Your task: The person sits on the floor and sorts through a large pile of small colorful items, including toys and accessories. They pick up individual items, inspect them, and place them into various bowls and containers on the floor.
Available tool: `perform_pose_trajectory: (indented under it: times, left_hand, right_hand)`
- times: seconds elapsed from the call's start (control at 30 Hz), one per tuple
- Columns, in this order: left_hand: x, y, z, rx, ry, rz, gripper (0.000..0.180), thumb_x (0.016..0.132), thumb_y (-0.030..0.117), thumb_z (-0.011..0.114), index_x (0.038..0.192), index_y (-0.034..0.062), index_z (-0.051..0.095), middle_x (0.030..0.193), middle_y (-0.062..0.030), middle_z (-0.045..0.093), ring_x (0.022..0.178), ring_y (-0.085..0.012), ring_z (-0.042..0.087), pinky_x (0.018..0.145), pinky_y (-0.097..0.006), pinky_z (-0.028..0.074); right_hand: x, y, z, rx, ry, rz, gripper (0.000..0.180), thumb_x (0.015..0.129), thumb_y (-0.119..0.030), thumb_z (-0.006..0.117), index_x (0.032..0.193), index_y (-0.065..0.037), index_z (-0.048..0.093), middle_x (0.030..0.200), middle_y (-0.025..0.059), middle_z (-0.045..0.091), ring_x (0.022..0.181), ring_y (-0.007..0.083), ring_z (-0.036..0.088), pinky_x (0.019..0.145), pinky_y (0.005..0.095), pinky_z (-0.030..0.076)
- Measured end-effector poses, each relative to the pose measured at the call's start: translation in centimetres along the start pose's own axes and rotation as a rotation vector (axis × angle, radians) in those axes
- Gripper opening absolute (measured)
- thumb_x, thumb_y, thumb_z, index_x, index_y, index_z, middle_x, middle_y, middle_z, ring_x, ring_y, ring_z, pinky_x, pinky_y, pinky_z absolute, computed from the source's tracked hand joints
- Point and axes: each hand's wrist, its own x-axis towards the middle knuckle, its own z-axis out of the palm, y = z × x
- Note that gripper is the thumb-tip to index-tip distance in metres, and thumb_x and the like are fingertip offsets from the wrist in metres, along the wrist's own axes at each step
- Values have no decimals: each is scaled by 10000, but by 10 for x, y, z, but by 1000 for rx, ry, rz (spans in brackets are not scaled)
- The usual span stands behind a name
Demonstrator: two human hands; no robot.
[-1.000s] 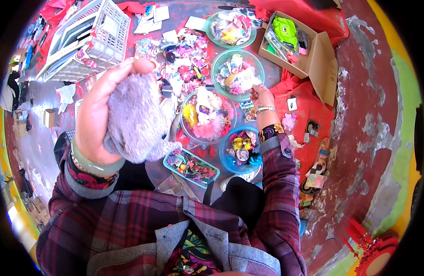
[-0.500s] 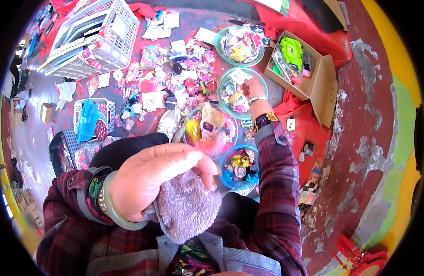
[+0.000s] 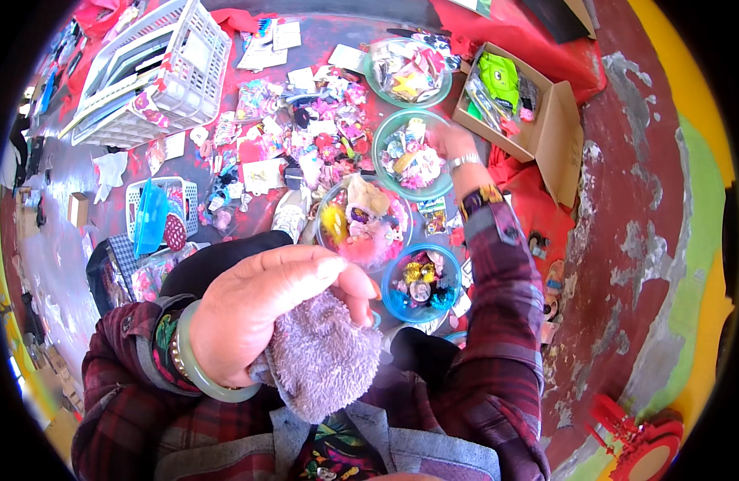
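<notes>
In my left hand (image 3: 261, 309) is a bunched greyish-purple terry cloth (image 3: 325, 357), held close before my chest with the fingers curled round it. Farther off, my right hand (image 3: 456, 144) is at the right rim of a clear greenish bowl (image 3: 378, 164) that holds small pink, white and tan pieces. Its fingers are smeared by motion, so whether they grip anything is unclear. Nearer to me are a clear bowl with fluffy pink and yellow pieces (image 3: 365, 228) and a blue bowl (image 3: 388, 301) with gold and blue trinkets.
Another bowl (image 3: 372, 84) stands beyond the others, beside an open cardboard box (image 3: 560, 136) with a bright green pouch (image 3: 499, 78). Small colourful accessories (image 3: 321, 144) lie heaped left of the bowls. Further left are a white crate (image 3: 201, 60) and a small white basket (image 3: 195, 196).
My right hand has shifted right, from over the greenish bowl's contents to its right rim. My left hand keeps the cloth in nearly the same place. The whole view has shifted slightly.
</notes>
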Motion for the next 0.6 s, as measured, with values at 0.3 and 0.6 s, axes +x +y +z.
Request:
perform_pose_trajectory:
  times: [0.3, 0.6]
  left_hand:
    - [10, -21, 3, 97, -124, 51, 328, 901, 240, 356, 929, -29, 542, 854, -106, 565, 807, -164, 551, 741, -277, 430]
    - [36, -49, 36, 16, 29, 41, 267, 885, 239, 385, 868, 4, 510, 764, -84, 517, 679, -148, 502, 631, -261, 421]
  right_hand:
    - [-288, 39, 90, 1527, -122, 1140, 124, 801, -99, 503, 873, -17, 563, 760, 105, 624, 581, 167, 575, 455, 263, 410]
    - [-437, 11, 135, 1756, 298, 1667, 162, 821, -139, 497, 906, -13, 555, 696, 80, 611, 503, 146, 569, 371, 243, 395]
